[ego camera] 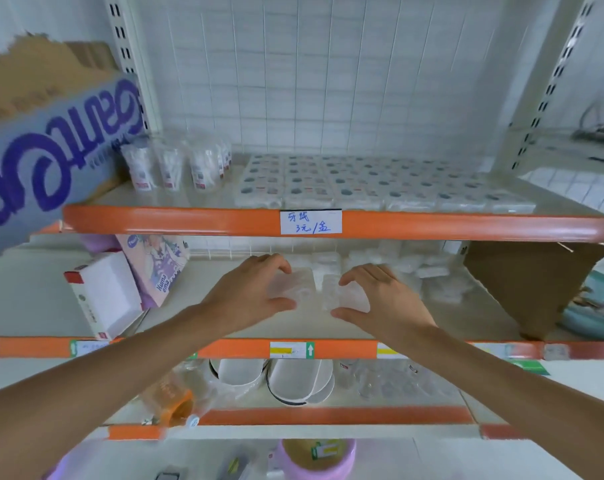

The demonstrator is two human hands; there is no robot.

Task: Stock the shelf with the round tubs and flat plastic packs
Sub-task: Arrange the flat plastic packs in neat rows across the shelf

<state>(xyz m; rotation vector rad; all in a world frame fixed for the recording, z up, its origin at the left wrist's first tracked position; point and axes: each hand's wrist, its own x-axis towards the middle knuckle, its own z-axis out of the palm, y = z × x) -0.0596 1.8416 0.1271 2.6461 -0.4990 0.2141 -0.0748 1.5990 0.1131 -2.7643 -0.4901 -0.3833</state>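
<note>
The left hand (259, 289) pinched a clear, flat, blister-moulded plastic pack (295, 284), fingers curled over its far edge and thumb on the near one. Just beside it, the right hand (380, 296) gripped a second clear flat pack (340, 294) the same way. Both packs lay low over the cream metal middle shelf (311, 329), about mid-width. They looked light and thin, probably springy and slick, so holding them by opposite edges seemed wiser than squeezing the faces – a hard pinch might buckle them. The board looked smooth and level, and sliding them back should be easy. On the left leaned a white carton with a red end (103, 296) and a purple illustrated pouch (158, 268). A loose heap of clear packs (397, 265) lay behind the hands, and a brown cardboard flap (529, 282) closed off the right. Overhead, past the orange rail, stood transparent round tubs (169, 168) and then tidy rows of flat packs (380, 185) – headroom looked tight.
</note>
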